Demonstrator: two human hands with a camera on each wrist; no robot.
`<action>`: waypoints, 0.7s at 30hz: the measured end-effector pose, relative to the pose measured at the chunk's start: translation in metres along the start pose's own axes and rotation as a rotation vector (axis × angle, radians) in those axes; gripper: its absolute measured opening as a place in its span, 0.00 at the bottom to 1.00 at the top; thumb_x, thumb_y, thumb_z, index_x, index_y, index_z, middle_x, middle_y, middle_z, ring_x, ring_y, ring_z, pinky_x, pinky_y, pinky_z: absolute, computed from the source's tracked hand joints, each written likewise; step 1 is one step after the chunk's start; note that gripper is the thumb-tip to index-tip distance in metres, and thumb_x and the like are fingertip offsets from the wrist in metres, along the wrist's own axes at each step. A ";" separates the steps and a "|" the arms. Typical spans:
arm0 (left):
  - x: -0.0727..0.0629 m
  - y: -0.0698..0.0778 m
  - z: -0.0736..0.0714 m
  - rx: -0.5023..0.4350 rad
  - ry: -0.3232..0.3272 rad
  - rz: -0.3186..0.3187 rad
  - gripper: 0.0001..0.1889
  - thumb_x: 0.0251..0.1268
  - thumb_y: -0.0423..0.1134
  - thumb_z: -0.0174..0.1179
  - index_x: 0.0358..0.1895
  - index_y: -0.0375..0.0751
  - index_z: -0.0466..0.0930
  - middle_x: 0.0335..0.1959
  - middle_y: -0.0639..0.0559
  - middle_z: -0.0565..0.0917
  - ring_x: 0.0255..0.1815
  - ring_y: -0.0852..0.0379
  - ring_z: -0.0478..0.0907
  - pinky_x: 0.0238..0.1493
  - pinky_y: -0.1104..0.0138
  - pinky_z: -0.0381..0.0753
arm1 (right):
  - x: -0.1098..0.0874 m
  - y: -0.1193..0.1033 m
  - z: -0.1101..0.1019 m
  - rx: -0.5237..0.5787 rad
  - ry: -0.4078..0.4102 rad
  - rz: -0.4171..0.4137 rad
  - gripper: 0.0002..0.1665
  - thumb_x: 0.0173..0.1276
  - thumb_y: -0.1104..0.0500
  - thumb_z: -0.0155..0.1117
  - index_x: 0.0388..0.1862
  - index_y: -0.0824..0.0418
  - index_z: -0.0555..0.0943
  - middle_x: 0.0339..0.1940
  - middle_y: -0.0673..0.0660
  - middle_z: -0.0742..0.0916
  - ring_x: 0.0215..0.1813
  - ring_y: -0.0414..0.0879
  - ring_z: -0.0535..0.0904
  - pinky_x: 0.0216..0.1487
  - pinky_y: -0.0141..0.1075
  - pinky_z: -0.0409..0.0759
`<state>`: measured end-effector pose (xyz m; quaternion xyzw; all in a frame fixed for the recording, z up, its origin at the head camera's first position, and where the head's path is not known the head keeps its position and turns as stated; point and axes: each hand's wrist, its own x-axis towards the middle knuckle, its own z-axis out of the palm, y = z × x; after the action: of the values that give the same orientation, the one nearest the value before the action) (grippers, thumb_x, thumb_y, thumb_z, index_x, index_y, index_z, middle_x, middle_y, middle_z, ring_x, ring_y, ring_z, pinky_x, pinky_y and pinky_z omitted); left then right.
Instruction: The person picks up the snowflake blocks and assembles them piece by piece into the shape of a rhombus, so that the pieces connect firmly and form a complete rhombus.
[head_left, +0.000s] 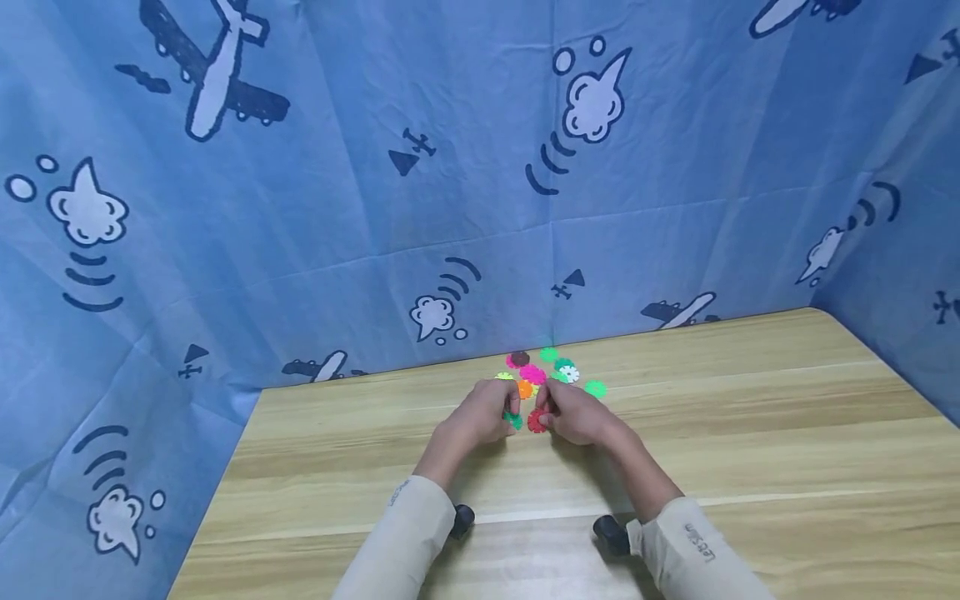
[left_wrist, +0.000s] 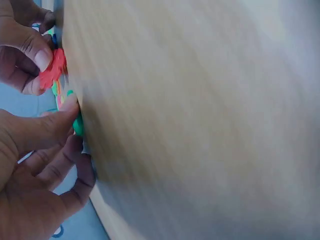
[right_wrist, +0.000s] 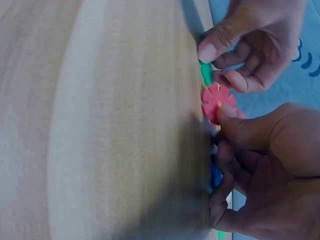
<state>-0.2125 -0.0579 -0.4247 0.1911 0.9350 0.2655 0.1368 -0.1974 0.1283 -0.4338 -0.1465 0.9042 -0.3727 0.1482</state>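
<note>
Between finger and thumb, my left hand (head_left: pixel 486 412) pinches a green notched plastic disc (head_left: pixel 513 421), seen nearly edge-on in the left wrist view. My right hand (head_left: pixel 579 414) pinches a red notched disc (head_left: pixel 536 421), its flower-like rim facing the camera in the right wrist view. The two discs are close together but apart in the head view, low over the wooden table (head_left: pixel 360 467). Just beyond the hands lie more such discs: an orange disc (head_left: pixel 524 390), a pink disc (head_left: pixel 532 374) and a white disc (head_left: pixel 570 374). Fingers hide part of both held discs.
A brown disc (head_left: pixel 520 358) and a light green disc (head_left: pixel 549 354) lie near the table's back edge. Off to the right is another green disc (head_left: pixel 596 389). A blue curtain (head_left: pixel 480 208) with printed planes hangs behind the table and along its sides.
</note>
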 end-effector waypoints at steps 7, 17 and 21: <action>0.001 -0.007 0.003 -0.106 -0.009 0.019 0.18 0.52 0.18 0.77 0.40 0.36 0.81 0.35 0.47 0.80 0.36 0.57 0.72 0.37 0.72 0.74 | -0.002 0.005 -0.001 0.178 -0.037 0.002 0.05 0.77 0.72 0.62 0.43 0.66 0.75 0.35 0.56 0.80 0.39 0.47 0.73 0.42 0.34 0.73; -0.009 -0.021 0.001 -0.289 0.096 -0.008 0.09 0.61 0.22 0.73 0.39 0.37 0.86 0.31 0.50 0.81 0.31 0.58 0.74 0.36 0.72 0.76 | -0.007 0.019 0.000 0.441 -0.040 -0.031 0.04 0.79 0.70 0.61 0.46 0.67 0.74 0.39 0.56 0.77 0.42 0.48 0.72 0.35 0.28 0.72; -0.018 -0.024 -0.001 -0.453 0.114 -0.065 0.14 0.62 0.23 0.74 0.48 0.36 0.83 0.35 0.47 0.85 0.30 0.57 0.78 0.31 0.72 0.77 | -0.005 0.018 0.001 0.460 -0.036 -0.022 0.05 0.79 0.70 0.62 0.48 0.69 0.75 0.40 0.56 0.78 0.43 0.48 0.73 0.36 0.29 0.73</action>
<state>-0.2039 -0.0849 -0.4338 0.1102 0.8633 0.4745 0.1317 -0.1952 0.1417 -0.4465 -0.1255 0.7910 -0.5679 0.1900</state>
